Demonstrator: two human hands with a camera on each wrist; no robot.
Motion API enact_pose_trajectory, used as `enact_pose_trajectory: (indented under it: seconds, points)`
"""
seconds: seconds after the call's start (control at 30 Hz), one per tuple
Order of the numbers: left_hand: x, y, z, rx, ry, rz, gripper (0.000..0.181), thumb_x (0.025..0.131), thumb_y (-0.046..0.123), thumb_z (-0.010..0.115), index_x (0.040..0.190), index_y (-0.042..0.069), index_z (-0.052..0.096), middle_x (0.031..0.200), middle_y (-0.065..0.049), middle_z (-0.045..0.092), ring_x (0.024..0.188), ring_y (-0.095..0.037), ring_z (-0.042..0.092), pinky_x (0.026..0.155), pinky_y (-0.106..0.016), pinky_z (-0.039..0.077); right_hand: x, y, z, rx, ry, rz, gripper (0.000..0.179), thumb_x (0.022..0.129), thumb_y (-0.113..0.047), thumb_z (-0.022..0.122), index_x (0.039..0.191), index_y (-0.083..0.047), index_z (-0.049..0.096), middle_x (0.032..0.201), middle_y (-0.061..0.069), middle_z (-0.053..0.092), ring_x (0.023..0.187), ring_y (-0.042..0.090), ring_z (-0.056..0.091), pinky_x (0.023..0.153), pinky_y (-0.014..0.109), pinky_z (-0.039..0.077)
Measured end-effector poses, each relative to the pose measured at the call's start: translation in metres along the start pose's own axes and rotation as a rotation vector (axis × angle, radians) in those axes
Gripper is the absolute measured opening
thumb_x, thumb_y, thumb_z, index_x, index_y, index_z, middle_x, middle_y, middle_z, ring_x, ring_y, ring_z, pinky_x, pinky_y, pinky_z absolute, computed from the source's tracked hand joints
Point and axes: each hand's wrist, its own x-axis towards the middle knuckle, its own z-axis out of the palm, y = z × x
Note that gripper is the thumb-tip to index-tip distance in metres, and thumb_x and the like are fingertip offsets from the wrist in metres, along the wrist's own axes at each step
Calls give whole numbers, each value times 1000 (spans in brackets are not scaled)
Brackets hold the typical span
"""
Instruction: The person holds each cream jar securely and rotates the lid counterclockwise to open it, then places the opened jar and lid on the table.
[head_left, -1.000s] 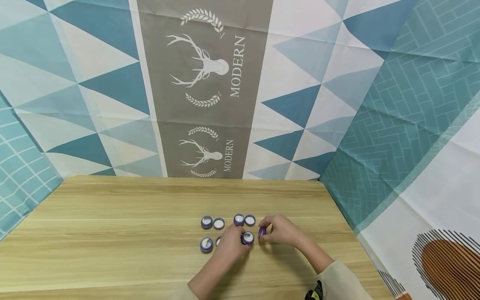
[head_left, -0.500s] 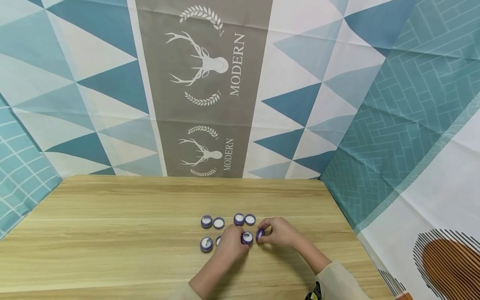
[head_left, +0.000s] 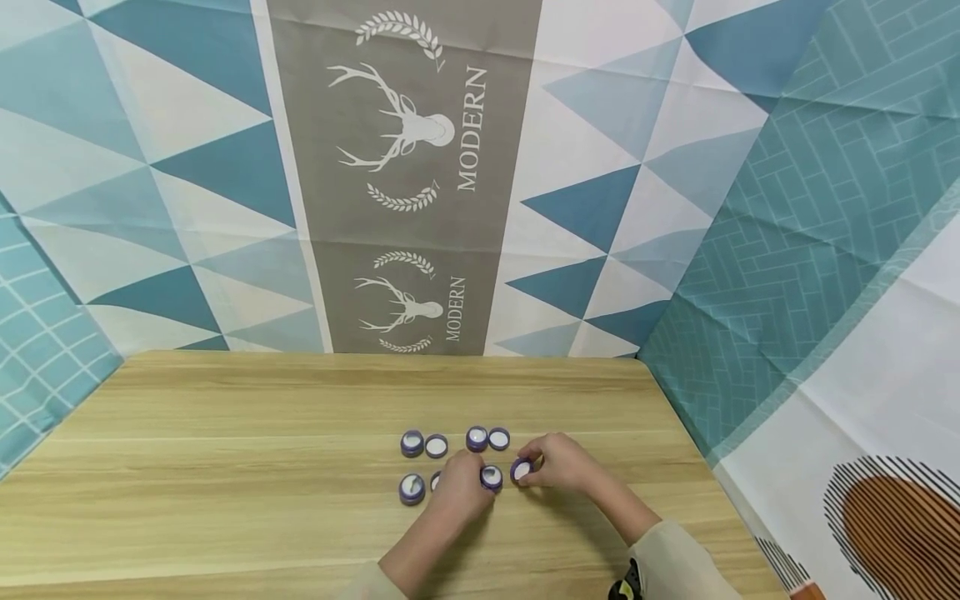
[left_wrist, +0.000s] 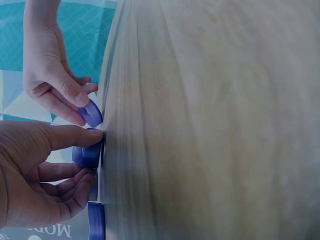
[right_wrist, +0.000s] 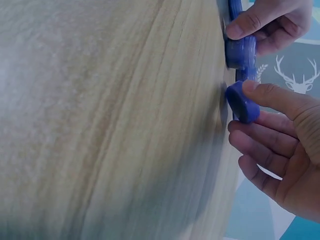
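Observation:
My left hand (head_left: 462, 487) grips a small round purple jar (head_left: 491, 477) with white contents, which stands on the table. Just right of it, my right hand (head_left: 558, 465) pinches a purple lid (head_left: 522, 471) with a white inside between thumb and fingers. In the right wrist view this lid (right_wrist: 243, 102) is tilted, its lower edge close to the tabletop. The left wrist view shows the left thumb and fingers on either side of the jar (left_wrist: 91, 155). Part of another lid (head_left: 435, 481) lies hidden behind the left hand.
Behind the hands stand a jar (head_left: 477, 438) and its lid (head_left: 498, 438). Farther left are another jar (head_left: 412, 442) with a lid (head_left: 437, 446), and a nearer jar (head_left: 412, 488). All are on the wooden table (head_left: 225, 500), before a patterned cloth backdrop (head_left: 405, 208).
My right hand has turned the lid from nearly on edge to white side up and lowered it slightly beside the jar. The left hand keeps its grip, shifting very little.

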Motion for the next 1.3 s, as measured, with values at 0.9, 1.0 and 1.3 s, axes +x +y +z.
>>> enact_pose_trajectory:
  seconds: [0.9, 1.0, 1.3]
  points:
    - [2, 1, -8, -31, -52, -68, 28, 52, 4, 81, 68, 2, 59, 73, -8, 55, 65, -18, 50, 61, -33, 47, 5, -2, 9, -67, -4, 28, 34, 69, -21, 82, 96, -7, 69, 87, -1, 63, 78, 11, 57, 69, 26, 48]
    - [3, 2, -9, -43, -70, -81, 33, 54, 10, 84, 76, -2, 62, 78, -10, 57, 70, -21, 53, 65, -36, 49, 5, -1, 8, -61, -11, 24, 38, 71, -25, 80, 102, -7, 68, 90, 1, 63, 80, 12, 58, 71, 27, 49]
    - [12, 4, -28, -19, -34, -77, 48, 74, 32, 76, 100, -7, 65, 95, -18, 62, 86, -30, 60, 77, -41, 53, 7, -8, -10, -1, 155, 49, 39, 90, -32, 61, 120, -8, 60, 111, 11, 63, 86, 18, 60, 69, 32, 50]
